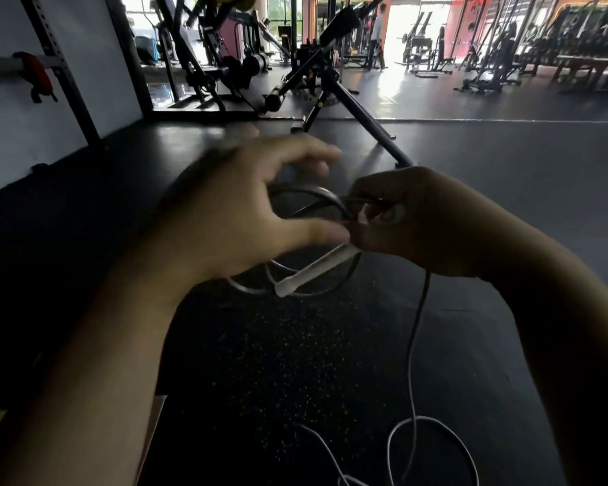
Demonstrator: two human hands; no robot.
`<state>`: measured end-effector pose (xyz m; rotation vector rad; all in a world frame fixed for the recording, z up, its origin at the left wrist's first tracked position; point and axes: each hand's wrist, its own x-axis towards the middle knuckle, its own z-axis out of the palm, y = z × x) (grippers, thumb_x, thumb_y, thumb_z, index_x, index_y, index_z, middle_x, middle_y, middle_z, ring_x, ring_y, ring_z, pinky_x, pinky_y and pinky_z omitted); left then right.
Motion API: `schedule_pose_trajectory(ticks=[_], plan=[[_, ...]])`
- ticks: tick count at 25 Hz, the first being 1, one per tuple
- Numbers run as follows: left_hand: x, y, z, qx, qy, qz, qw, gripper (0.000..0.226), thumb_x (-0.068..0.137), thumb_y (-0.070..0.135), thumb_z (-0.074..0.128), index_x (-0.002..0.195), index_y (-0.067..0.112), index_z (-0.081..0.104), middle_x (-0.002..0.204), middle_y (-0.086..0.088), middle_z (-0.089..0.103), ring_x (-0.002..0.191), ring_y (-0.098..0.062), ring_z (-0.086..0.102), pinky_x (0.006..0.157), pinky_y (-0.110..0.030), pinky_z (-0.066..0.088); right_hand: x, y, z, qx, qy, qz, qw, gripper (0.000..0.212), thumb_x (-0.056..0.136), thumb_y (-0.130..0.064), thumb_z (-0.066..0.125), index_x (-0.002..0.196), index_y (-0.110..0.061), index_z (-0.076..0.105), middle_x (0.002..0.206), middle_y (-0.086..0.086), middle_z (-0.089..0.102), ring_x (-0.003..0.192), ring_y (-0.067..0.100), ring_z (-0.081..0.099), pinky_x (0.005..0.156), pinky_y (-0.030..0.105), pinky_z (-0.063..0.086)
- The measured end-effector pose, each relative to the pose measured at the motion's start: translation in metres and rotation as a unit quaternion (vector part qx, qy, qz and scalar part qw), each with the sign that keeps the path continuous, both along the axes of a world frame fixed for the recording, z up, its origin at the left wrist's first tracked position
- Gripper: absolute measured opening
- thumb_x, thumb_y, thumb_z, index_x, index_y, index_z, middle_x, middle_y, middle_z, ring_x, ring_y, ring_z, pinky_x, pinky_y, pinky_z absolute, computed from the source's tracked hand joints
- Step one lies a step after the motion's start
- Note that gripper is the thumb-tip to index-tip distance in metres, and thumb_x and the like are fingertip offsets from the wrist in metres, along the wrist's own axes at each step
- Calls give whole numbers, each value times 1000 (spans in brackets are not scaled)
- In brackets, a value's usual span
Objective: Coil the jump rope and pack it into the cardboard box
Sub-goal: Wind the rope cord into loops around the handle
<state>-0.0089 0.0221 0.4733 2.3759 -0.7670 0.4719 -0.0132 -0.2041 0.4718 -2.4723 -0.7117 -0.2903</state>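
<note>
Single view: head-worn wide-angle camera, facing forward and down. Hands (295,226) close; gym floor (506,177) stretching beyond.

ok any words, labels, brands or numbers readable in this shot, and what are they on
None can be read.
White jump rope handle, pinched in the right hand: no print shows.
Brown cardboard box flap at lower left: bare.
Orange wall panel with a dark emblem far back: too blurred to tell whether it is text.
Black gym machines behind: any labels too small and dark.
</note>
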Motion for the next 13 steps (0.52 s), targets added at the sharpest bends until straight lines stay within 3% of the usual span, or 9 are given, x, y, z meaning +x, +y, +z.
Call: schedule_pose_trajectory(ticks=[2, 4, 6, 10, 13], plan=[[-10, -12, 2, 58, 76, 0, 995, 87, 49, 78, 74, 130, 52, 58, 109, 25, 74, 103, 2, 69, 95, -39, 56, -6, 5, 3, -31, 19, 12, 999, 13, 78, -40, 69, 83, -27, 70, 70, -10, 68, 66, 5, 63, 57, 16, 44], [-11, -16, 0, 16, 118, -24, 993, 67, 53, 60, 86, 116, 44, 70, 94, 23, 79, 84, 6, 72, 81, -35, 60, -7, 6, 4, -23, 33, 29, 999, 9, 80, -40, 71, 82, -33, 66, 68, -22, 66, 64, -2, 61, 57, 13, 43], [-10, -15, 1, -32, 154, -47, 986, 55, 59, 39, 93, 111, 33, 75, 93, 17, 81, 85, 2, 75, 86, -35, 60, -5, 7, 2, 16, 25, 44, 999, 17, 82, -41, 72, 88, -30, 59, 68, -21, 66, 60, -1, 58, 58, 16, 44], [-12, -15, -1, -92, 180, -75, 977, 49, 68, 21, 93, 114, 22, 77, 102, 5, 83, 100, -11, 77, 93, -37, 58, -3, 10, 2, 90, 42, 79, 992, 37, 90, -31, 74, 106, -16, 44, 53, -17, 61, 47, 1, 46, 48, 12, 39], [-10, -16, -6, -115, 157, -81, 978, 47, 73, 18, 91, 117, 26, 77, 103, 10, 82, 101, -3, 76, 93, -34, 60, -1, 14, 0, 134, 30, 86, 987, 46, 82, -43, 73, 104, -16, 44, 53, -15, 60, 47, 0, 46, 49, 13, 38]])
